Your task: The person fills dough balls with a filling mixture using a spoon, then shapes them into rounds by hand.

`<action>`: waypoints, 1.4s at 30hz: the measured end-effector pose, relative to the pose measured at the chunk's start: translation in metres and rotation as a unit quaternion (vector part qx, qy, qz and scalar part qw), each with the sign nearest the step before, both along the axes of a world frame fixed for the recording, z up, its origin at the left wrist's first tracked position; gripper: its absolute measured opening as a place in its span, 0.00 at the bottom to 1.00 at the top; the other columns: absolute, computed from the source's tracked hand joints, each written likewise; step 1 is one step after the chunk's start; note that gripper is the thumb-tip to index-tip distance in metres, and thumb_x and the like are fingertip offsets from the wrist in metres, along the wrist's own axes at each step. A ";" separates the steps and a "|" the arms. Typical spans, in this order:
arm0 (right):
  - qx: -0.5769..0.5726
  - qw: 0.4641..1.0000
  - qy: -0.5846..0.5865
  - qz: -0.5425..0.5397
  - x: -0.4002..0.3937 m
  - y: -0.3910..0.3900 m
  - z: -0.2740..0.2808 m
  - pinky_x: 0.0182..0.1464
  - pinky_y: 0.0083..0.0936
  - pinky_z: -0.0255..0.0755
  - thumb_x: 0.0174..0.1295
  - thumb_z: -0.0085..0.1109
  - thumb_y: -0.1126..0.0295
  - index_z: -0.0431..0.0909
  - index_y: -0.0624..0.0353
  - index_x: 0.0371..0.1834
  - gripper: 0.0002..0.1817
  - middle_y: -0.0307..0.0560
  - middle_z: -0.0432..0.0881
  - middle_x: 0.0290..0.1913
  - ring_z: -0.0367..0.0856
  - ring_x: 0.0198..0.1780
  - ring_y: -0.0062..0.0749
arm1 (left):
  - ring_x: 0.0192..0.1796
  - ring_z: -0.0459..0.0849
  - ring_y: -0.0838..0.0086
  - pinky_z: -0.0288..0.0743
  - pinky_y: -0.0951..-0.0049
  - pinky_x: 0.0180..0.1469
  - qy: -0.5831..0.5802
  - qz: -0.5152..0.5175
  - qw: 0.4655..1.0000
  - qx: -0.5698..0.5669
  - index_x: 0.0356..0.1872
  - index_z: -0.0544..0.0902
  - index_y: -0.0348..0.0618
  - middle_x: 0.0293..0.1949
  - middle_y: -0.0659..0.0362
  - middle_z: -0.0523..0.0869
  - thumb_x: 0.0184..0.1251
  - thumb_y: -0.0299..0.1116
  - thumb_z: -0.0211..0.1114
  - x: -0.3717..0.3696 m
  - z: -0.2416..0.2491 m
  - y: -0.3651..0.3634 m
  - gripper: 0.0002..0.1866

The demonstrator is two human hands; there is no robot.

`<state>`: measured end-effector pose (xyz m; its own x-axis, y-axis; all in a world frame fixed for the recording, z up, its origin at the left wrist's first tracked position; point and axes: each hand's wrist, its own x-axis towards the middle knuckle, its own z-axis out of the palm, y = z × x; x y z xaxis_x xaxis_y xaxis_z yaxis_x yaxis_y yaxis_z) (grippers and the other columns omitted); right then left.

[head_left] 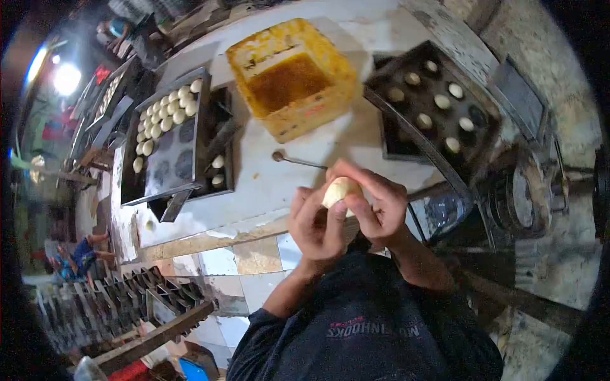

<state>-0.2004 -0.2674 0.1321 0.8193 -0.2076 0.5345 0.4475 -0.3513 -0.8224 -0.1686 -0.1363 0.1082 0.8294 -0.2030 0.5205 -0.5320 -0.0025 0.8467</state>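
Both hands meet in front of the chest around one pale dough ball (340,190). My left hand (318,222) has its fingers curled against the ball's left and lower side. My right hand (375,203) wraps its right and upper side, with the thumb pressed on it. Just beyond the fingers a metal spoon (295,160) lies on the white table (254,184). Behind it stands a yellow tub (305,117) with brown filling (286,79). A dark tray (190,181) at the left holds rows of pale balls; another dark tray (413,130) at the right holds several spaced apart.
More trays (105,108) stand at the far left. Stacked dark metal trays (95,311) sit on a rack at the lower left. People are visible at the upper left (124,35) and left (89,254). Dark round equipment (508,197) is at the right.
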 end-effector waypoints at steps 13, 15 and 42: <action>-0.051 0.986 0.033 -0.158 0.034 -0.031 -0.074 0.45 0.37 0.71 0.74 0.37 0.64 0.78 0.61 0.41 0.18 0.55 0.77 0.35 0.77 0.39 0.49 | 0.43 0.81 0.78 0.75 0.75 0.47 0.512 -0.094 0.832 -0.191 0.52 0.79 0.31 0.42 0.57 0.85 0.73 0.35 0.59 -0.004 -0.006 -0.021 0.16; -0.023 0.987 0.065 -0.146 0.043 -0.009 -0.077 0.50 0.37 0.68 0.73 0.35 0.64 0.78 0.60 0.43 0.18 0.54 0.75 0.39 0.75 0.44 0.47 | 0.41 0.82 0.76 0.75 0.77 0.43 0.458 -0.048 0.882 -0.102 0.49 0.80 0.33 0.40 0.57 0.85 0.73 0.36 0.59 -0.002 -0.048 -0.004 0.15; -0.478 0.816 0.301 0.125 0.332 -0.080 -0.051 0.44 0.40 0.76 0.57 0.53 0.77 0.81 0.64 0.45 0.13 0.59 0.81 0.36 0.81 0.41 0.55 | 0.63 0.74 0.62 0.68 0.62 0.63 0.617 -0.101 0.747 -0.225 0.61 0.73 0.34 0.60 0.49 0.77 0.71 0.46 0.54 0.215 -0.114 0.129 0.27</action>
